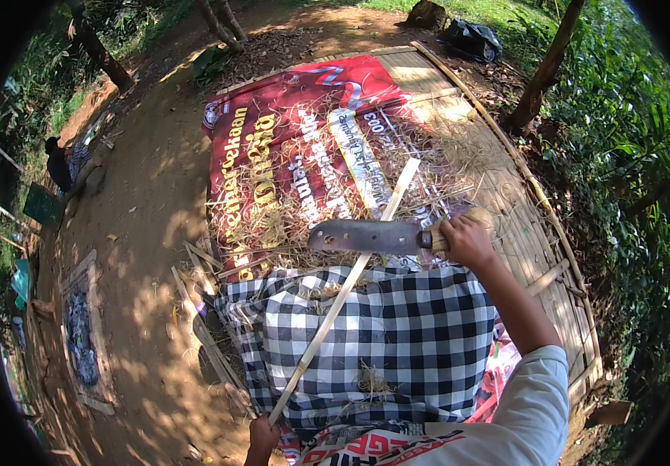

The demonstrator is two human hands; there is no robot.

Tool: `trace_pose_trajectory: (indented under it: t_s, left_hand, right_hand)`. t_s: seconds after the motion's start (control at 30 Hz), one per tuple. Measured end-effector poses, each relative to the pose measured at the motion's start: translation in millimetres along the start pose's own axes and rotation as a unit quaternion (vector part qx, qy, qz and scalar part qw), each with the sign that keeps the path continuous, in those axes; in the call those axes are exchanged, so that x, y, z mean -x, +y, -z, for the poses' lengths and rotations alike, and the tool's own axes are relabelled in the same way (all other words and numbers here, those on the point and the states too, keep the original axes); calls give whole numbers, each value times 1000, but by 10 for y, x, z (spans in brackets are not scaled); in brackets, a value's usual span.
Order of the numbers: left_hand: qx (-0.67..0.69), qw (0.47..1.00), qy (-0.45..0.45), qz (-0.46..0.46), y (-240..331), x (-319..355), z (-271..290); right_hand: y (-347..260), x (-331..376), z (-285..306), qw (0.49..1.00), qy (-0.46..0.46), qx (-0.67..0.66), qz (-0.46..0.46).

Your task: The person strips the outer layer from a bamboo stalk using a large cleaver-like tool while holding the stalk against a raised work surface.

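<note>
My right hand (pixel 467 238) is closed round the wooden handle of a machete (pixel 370 236), its broad dark blade pointing left. The blade crosses a long pale bamboo strip (pixel 325 322) about midway; whether the edge touches the strip I cannot tell. Near the lower edge, my left hand (pixel 263 432) grips the strip's near end. The strip slants up and to the right, away from me. Beneath it a black-and-white checked cloth (pixel 420 334) covers my lap, with a small tuft of shavings (pixel 372 380) on it.
A red printed banner (pixel 234 167) strewn with curled shavings (pixel 265 221) lies on a bamboo-slat platform (pixel 525 233). Split bamboo pieces (pixel 210 349) rest at its left side. Farther left are a framed ash pit (pixel 82 334) and a seated person (pixel 61 163). Tree trunks (pixel 548 66) and greenery border the right.
</note>
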State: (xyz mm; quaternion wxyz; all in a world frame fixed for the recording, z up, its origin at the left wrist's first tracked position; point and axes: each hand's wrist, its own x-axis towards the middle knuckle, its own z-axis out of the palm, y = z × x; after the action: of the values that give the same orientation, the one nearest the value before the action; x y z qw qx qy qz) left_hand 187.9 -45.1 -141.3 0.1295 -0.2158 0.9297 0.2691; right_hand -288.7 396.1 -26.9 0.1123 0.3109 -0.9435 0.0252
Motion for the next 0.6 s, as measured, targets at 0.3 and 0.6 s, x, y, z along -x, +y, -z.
trace_pose_trajectory:
  t_s: [0.3, 0.6]
  left_hand:
    - [56, 998, -8, 31, -37, -217, -320]
    - [-35, 999, 31, 12, 346, -229, 122]
  right_hand:
    - [536, 256, 103, 957, 33, -9, -287]
    - [-225, 442, -98, 942, 23, -71, -328]
